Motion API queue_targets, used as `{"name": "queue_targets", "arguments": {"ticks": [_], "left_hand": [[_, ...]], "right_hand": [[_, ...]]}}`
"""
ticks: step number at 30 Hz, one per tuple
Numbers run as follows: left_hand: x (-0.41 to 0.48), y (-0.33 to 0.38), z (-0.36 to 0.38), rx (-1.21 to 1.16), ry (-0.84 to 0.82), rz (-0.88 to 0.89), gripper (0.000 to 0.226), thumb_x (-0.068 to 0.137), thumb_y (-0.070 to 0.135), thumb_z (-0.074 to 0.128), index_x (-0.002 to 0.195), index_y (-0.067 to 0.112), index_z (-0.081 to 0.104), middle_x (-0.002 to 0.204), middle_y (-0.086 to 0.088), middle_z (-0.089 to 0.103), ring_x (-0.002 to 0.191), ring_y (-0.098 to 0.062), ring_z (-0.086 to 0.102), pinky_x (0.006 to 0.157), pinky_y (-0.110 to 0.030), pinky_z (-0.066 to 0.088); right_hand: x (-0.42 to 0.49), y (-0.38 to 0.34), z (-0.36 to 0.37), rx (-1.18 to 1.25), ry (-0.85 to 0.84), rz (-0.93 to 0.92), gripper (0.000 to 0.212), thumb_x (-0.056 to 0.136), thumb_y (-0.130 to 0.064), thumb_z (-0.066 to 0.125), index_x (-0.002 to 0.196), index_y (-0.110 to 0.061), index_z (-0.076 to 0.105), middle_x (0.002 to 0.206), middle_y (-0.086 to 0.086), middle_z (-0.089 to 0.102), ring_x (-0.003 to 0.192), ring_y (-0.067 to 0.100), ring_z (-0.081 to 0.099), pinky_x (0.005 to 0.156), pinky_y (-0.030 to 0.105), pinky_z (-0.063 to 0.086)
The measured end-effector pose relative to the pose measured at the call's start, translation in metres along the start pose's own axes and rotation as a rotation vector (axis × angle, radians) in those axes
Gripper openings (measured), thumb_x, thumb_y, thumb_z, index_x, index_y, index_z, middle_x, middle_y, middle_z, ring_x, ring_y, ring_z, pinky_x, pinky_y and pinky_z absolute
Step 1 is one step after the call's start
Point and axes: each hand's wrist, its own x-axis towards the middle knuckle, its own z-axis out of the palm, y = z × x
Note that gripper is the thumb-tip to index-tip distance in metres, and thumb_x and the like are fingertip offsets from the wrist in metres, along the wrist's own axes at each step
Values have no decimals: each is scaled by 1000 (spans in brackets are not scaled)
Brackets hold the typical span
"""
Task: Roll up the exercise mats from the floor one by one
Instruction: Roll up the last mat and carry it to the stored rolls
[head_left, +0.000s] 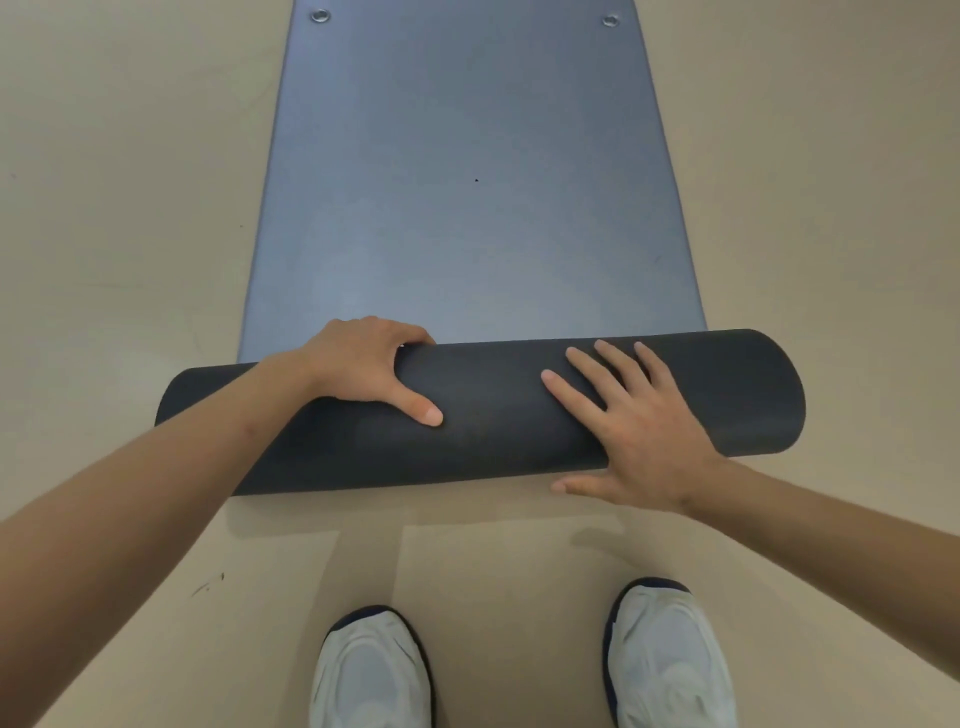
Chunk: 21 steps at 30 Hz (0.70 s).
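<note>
**Both hands on a half-rolled mat**

The pale beige smooth floor (104, 208) fills the view and carries everything. Down its middle lies a long blue-grey foam exercise mat (467, 182), its flat part running away from the person toward the far edge of the view. The near end of it is wound into a thick dark charcoal roll (493, 415), which lies crosswise on the floor, its right end slightly farther off than its left. The roll touches the flat part along its far side.

Two bare forearms reach in from the near corners. The left hand (363, 371) is curled over the top of the roll left of its middle, fingers hooked over the far side and thumb pressed on the near face, so it is clamped on the roll. The right hand (634, 431) lies flat and spread on the roll right of its middle, fingers apart and pointing away, thumb stretched along the roll's near lower edge; it presses rather than grips.

At the near edge of the view stand two white shoes with dark trim (374, 670), well apart from the roll.

Two small metal eyelets (320, 15) sit in the mat's far corners.
</note>
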Motion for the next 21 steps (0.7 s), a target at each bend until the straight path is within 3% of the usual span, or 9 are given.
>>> {"name": "queue_targets", "arguments": {"ticks": [4, 7, 10, 12, 16, 19, 21], "left_hand": [[-10, -4, 6, 58, 143, 19, 92, 62, 95, 53, 141, 47, 48, 135, 26, 55, 120, -6, 53, 93, -36, 43], [-24, -1, 18, 142, 362, 107, 77, 81, 81, 39, 142, 37, 54, 142, 13, 56, 125, -16, 53, 95, -38, 44], [-38, 17, 41, 186, 556, 171, 71, 85, 69, 47, 138, 25, 61, 140, 5, 61, 124, -22, 57, 101, -42, 44], [-42, 30, 57, 237, 623, 133, 77, 84, 69, 49, 144, 21, 56, 147, 0, 56, 133, -26, 52, 109, -45, 40], [-34, 39, 73, 409, 604, 25, 109, 76, 86, 50, 156, 14, 36, 161, -9, 39, 148, -34, 36, 122, -54, 25], [-23, 36, 67, 469, 553, -12, 124, 65, 94, 53, 157, 13, 33, 159, -11, 40, 145, -37, 38, 121, -55, 25], [-16, 34, 57, 460, 544, -9, 123, 63, 96, 52, 154, 15, 36, 155, -8, 46, 140, -34, 44, 120, -52, 30]], "right_hand": [[18, 10, 2, -2, -6, -11, 100, 83, -90, 34, 157, -23, 33, 153, 18, 45, 140, 41, 42, 115, 60, 31], [40, 26, -6, 23, -31, -32, 98, 84, -91, 28, 155, -24, 34, 147, 12, 51, 131, 35, 50, 111, 52, 38], [60, 40, -14, 78, -76, -28, 96, 82, -93, 26, 154, -31, 32, 141, 2, 53, 124, 26, 52, 107, 44, 39], [71, 46, -18, 115, -128, -22, 93, 81, -94, 27, 153, -36, 31, 138, -3, 54, 119, 23, 52, 103, 40, 38], [88, 57, -25, 183, -188, -16, 88, 78, -92, 30, 150, -40, 32, 128, -5, 55, 111, 20, 52, 92, 35, 36], [102, 63, -30, 215, -270, -22, 87, 78, -91, 27, 149, -42, 30, 125, -5, 53, 112, 21, 51, 89, 35, 35], [108, 67, -34, 209, -315, -15, 89, 79, -91, 23, 152, -41, 27, 131, -3, 52, 118, 24, 50, 96, 40, 38]]}}
